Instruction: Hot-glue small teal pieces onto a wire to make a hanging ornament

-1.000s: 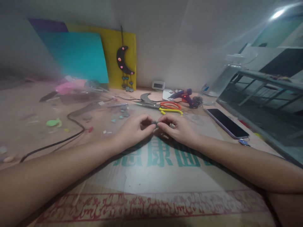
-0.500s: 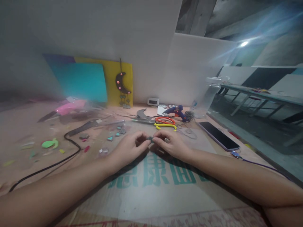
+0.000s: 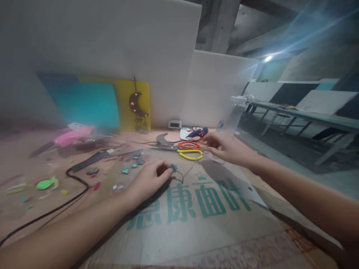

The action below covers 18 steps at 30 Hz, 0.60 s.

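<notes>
Between the thumb and fingers of my left hand point(image 3: 153, 177) is a small teal-grey charm point(image 3: 174, 168), its exact shape blurred. A thin grey cord point(image 3: 183, 179) curves out beside it towards the scissors. My right hand point(image 3: 224, 147) is reached out at the dark blue glue gun point(image 3: 198, 133), covering the gun's handle. Its fingers are bent, with the thumb apart from them; contact with the handle is hidden. Scissors point(image 3: 190, 150) with red and yellow handles lie between both hands. Left of my left hand are several small grey pieces with teal faces point(image 3: 134, 165).
A grey crescent point(image 3: 164, 139) lies behind the scissors. A decorated dark crescent point(image 3: 137, 104) hangs before a yellow board point(image 3: 144, 89). To the left are a black-corded tool point(image 3: 89, 160), a green piece point(image 3: 45, 184) and a pink object point(image 3: 73, 135). A small white device point(image 3: 175, 124) stands at the back.
My right hand has left the charm and moved forward and right to the glue gun. My left hand still holds the charm, now with cord visible. The view has turned slightly right.
</notes>
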Each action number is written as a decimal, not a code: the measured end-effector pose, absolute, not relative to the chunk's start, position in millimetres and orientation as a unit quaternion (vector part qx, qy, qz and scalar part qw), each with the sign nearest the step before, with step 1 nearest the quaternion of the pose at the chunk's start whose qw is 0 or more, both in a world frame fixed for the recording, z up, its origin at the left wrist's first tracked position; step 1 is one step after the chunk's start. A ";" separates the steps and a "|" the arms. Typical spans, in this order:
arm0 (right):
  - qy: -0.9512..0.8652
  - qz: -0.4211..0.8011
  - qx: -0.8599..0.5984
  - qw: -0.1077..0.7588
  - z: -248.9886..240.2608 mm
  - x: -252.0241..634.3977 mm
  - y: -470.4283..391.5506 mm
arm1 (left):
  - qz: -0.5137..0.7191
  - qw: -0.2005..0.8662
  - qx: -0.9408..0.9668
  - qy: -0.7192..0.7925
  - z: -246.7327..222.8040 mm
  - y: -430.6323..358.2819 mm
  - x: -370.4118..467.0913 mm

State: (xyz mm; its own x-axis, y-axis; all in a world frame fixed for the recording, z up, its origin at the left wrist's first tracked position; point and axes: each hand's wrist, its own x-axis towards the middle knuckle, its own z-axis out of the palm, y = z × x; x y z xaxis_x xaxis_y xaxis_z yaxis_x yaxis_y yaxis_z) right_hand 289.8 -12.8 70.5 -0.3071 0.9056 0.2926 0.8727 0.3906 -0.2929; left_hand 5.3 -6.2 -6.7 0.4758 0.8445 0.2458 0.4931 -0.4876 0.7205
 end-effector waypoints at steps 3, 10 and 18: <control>-0.759 -0.067 -0.636 0.121 60.3 349.8 -15.5 | 0.301 0.304 0.803 0.415 -7.6 -6.0 5.1; -0.613 -0.016 -0.789 0.025 17.9 447.4 -24.0 | 0.302 0.292 0.804 0.420 -10.1 -4.8 3.8; -0.633 -0.003 -0.769 0.088 5.5 450.1 -17.2 | 0.292 0.277 0.817 0.414 -5.0 -7.5 2.4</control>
State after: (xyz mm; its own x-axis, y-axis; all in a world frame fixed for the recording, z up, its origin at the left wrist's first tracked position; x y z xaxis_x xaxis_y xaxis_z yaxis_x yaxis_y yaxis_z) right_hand 450.1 -17.2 5.5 0.1992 0.9730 0.1170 0.9742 -0.1836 -0.1313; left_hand 2.4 -7.5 -5.0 0.4877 0.8373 0.2470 0.5137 -0.5040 0.6943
